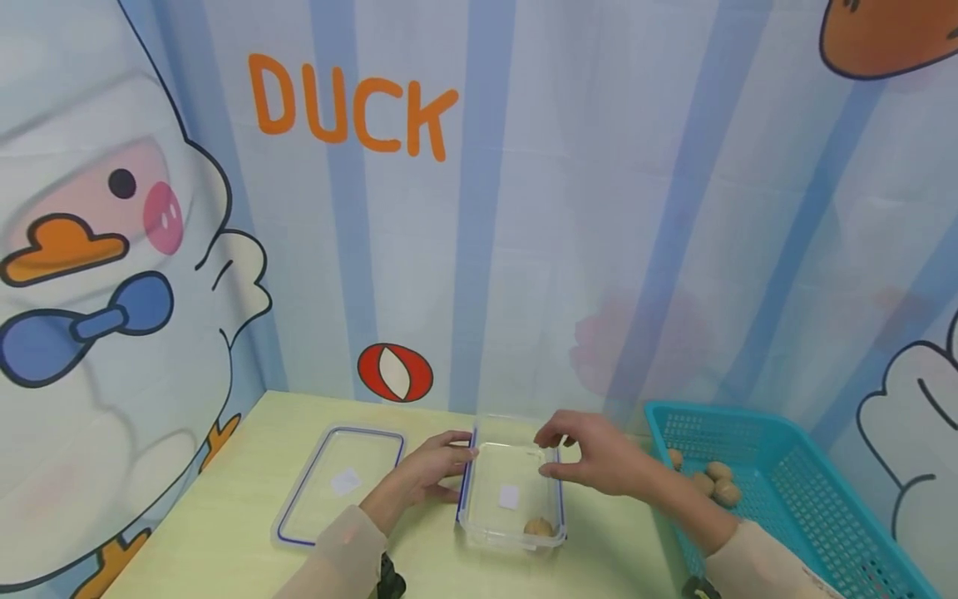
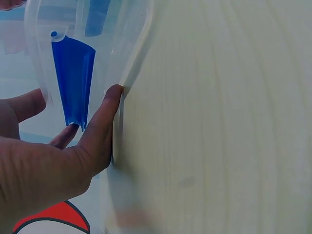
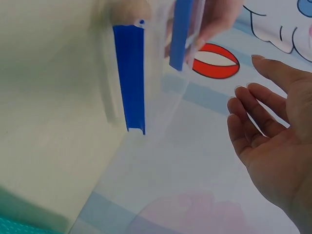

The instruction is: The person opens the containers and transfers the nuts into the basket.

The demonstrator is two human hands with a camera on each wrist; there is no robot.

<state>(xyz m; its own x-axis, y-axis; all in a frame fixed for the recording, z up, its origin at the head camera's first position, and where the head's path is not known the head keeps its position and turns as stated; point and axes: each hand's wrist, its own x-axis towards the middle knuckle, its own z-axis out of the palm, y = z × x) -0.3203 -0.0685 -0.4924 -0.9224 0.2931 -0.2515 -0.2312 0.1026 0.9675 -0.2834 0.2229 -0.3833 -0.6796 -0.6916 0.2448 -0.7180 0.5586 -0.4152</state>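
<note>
A clear plastic food container [image 1: 511,532] with blue side clips stands on the table, and one walnut [image 1: 539,527] lies inside at its near right corner. My left hand [image 1: 437,466] holds the container's left side, with a fingertip at the rim; the left wrist view shows fingers [image 2: 105,114] against the wall beside a blue clip [image 2: 73,80]. Over the container's right rim hovers my right hand [image 1: 591,453], fingers loosely bent and apart. Nothing is between those fingers in the right wrist view, where the right hand [image 3: 278,117] is clear of the container.
A turquoise basket [image 1: 808,491] with several walnuts [image 1: 718,471] stands at the right. To the left of the container lies a clear lid [image 1: 318,491] with a blue seal. A printed curtain [image 1: 539,208] hangs behind the table [image 1: 224,507].
</note>
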